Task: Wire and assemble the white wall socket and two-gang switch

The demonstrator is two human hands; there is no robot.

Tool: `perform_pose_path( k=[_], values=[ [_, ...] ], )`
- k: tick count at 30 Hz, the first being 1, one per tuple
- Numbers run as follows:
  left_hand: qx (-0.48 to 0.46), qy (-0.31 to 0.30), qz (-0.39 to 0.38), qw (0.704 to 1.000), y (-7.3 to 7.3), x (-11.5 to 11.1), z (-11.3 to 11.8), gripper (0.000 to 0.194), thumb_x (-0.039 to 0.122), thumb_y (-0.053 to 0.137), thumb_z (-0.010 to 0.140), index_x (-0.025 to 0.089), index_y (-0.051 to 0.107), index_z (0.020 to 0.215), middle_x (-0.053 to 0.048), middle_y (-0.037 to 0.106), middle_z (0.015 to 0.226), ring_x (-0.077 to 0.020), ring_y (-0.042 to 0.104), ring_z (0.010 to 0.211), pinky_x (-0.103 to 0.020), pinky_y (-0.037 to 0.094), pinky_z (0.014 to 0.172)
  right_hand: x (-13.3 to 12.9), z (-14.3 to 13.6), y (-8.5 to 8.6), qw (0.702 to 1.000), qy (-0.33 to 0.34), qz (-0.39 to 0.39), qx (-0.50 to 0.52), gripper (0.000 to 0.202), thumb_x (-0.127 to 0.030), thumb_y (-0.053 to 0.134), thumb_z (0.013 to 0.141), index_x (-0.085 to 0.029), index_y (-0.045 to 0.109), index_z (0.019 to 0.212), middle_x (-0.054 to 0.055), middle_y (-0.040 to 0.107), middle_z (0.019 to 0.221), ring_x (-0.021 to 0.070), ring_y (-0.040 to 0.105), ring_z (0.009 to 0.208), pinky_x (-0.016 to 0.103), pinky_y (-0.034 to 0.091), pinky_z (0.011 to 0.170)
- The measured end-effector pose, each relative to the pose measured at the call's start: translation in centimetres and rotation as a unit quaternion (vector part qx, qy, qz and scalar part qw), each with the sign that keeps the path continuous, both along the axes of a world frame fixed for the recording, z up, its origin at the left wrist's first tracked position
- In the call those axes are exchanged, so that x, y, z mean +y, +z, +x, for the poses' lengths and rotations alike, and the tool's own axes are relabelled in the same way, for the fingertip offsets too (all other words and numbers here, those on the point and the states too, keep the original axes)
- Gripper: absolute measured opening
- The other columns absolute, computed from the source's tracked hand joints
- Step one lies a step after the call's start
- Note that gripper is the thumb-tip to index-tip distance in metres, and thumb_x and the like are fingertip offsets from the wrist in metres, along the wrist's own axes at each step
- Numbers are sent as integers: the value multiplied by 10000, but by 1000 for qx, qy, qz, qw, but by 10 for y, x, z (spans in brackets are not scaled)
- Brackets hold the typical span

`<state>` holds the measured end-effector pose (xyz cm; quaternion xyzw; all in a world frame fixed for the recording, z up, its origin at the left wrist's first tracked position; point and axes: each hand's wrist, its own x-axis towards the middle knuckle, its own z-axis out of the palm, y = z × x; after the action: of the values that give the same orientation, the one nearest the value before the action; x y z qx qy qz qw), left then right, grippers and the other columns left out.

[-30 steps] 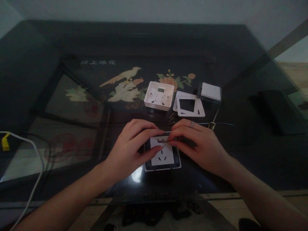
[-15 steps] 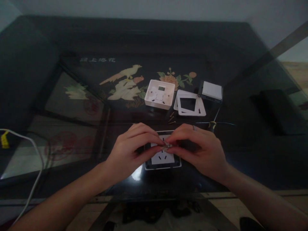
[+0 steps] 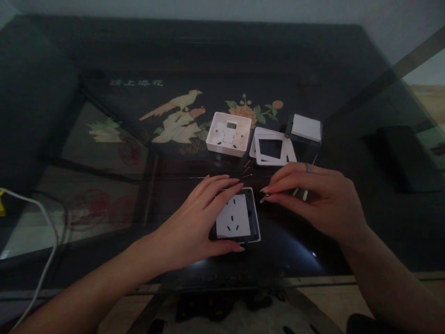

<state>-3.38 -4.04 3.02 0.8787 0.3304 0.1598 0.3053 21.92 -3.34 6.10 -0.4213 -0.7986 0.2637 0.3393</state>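
Observation:
A white wall socket (image 3: 233, 222) in a dark inner frame with a white rim lies on the dark glossy table near its front edge. My left hand (image 3: 208, 218) spans it from the left, fingers along the far edge and thumb at the near edge. To the right of the socket, my right hand (image 3: 313, 199) pinches a small metal screw (image 3: 264, 198) between thumb and fingertips; whether there is more than one is unclear. Behind the socket lie several loose screws (image 3: 246, 170). A screwdriver (image 3: 305, 195) is partly hidden behind my right hand.
A white mounting box (image 3: 228, 134) stands open side up beyond the screws. Beside it lie overlapping white cover frames (image 3: 271, 148) and a dark module with a white face (image 3: 306, 128). A white cable (image 3: 52, 232) runs down the left. The table (image 3: 191, 55) carries a bird-and-flower inlay.
Both hands were together over the socket, pinching at small metal pieces. My right hand has moved away to the right with a screw, and my left hand has spread around the socket.

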Motion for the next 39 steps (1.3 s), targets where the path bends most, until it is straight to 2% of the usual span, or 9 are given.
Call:
perform_pose_path(
  k=[3, 6, 17, 27, 39],
  values=[
    [20, 1, -17, 1000, -1, -2, 1, 979, 453, 822, 738, 189, 280, 1510, -182, 395, 1530, -372, 332, 1439, -627, 290, 1191, 0, -3, -6, 997, 66, 13, -28, 41, -150, 705, 862, -184, 726, 870, 19, 709, 837, 120, 683, 753, 224, 553, 650],
    [34, -1, -30, 999, -1, -3, 1, 954, 439, 813, 753, 193, 276, 1502, -178, 381, 1539, -365, 315, 1446, -623, 312, 1184, -2, -8, -10, 995, 88, 29, -40, 41, -146, 688, 875, -161, 725, 885, 33, 705, 839, 123, 682, 775, 221, 555, 668],
    [38, -11, -45, 998, 1, -3, 2, 902, 414, 788, 785, 156, 282, 1487, -177, 401, 1508, -324, 346, 1416, -539, 369, 1180, -5, -11, -15, 987, 107, 93, -76, 162, -190, 585, 954, -131, 701, 857, 52, 698, 814, 124, 637, 737, 246, 521, 653],
    [37, -15, -40, 998, 1, -2, 2, 881, 409, 771, 801, 159, 280, 1488, -169, 400, 1507, -313, 342, 1412, -516, 359, 1188, -8, -14, -14, 981, 129, 99, -104, 145, -146, 590, 937, -111, 703, 854, 58, 711, 823, 144, 617, 714, 276, 507, 629],
    [38, -15, -26, 999, -1, -2, 2, 909, 392, 793, 777, 135, 285, 1485, -182, 416, 1488, -320, 369, 1390, -517, 391, 1166, -8, -13, -16, 984, 120, 80, -104, 184, -194, 588, 947, -113, 664, 801, 52, 692, 794, 147, 622, 703, 277, 509, 626]
  ],
)
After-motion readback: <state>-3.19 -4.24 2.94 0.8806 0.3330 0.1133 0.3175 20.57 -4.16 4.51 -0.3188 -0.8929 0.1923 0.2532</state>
